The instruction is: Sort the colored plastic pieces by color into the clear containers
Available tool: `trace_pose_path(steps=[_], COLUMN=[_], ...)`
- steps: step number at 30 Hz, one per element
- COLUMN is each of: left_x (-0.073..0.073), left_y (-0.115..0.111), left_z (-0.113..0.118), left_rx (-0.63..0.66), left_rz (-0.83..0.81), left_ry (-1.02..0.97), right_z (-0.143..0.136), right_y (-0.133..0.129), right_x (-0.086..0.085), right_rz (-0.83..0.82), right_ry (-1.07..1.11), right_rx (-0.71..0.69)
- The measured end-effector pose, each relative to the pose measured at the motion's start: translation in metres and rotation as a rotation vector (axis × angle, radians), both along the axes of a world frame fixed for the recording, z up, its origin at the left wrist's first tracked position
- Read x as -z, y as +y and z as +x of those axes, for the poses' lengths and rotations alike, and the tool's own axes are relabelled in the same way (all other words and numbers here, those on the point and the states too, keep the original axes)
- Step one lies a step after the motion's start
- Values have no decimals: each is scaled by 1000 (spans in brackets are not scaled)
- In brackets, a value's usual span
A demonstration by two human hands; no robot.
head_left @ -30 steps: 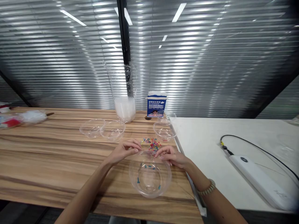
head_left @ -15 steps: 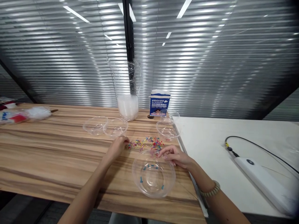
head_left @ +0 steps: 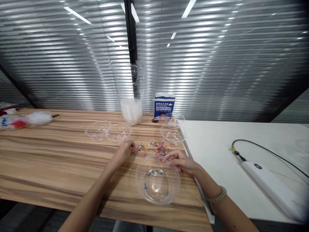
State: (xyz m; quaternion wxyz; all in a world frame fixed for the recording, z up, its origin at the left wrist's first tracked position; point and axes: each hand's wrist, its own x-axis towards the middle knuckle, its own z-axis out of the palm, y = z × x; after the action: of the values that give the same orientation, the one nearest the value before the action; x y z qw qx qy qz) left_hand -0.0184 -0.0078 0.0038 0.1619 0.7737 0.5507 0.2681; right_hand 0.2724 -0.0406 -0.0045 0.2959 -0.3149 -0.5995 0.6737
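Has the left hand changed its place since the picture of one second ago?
Yes. Judged against the blue box, the left hand has moved to the left, away from the nearest clear bowl.

Front bowl [head_left: 158,198] stands on desk [head_left: 48,167], several pieces [head_left: 145,186] inside. Loose pieces [head_left: 161,148] lie behind it; beyond, bowl pair [head_left: 119,135] left, second pair [head_left: 173,136] right, carton [head_left: 164,106] behind latter.

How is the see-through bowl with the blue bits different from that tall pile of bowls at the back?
The near bowl stands alone; the stack is many nested together. The near bowl looks clear, while the stack looks cloudy white. The near bowl is low, the stack tall. Both stand on the wooden table.
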Motion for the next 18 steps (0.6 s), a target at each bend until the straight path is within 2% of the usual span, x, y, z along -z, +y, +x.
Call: trace_pose_path(steps=[2,5,9,12,16,18], left_x=[-10,-27,-40,-34,-7,7], left_y=[-6,-19,-29,-22,-3,5], left_z=[8,18,21,17,9,4], left_rx=[83,300,492,469,280,273], left_rz=[-73,-200,-304,-218,61,153], left_ry=[-173,-398,-431,-377,-166,-50], right_z=[0,-1,-3,-3,-2,-2], right_y=[0,1,1,0,0,0], right_x=[0,1,0,-1,-1,0], right_rz=[1,6,-6,-6,-11,-17], right_ry=[4,6,21,24,31,23], right_rx=[2,3,9,7,13,16])
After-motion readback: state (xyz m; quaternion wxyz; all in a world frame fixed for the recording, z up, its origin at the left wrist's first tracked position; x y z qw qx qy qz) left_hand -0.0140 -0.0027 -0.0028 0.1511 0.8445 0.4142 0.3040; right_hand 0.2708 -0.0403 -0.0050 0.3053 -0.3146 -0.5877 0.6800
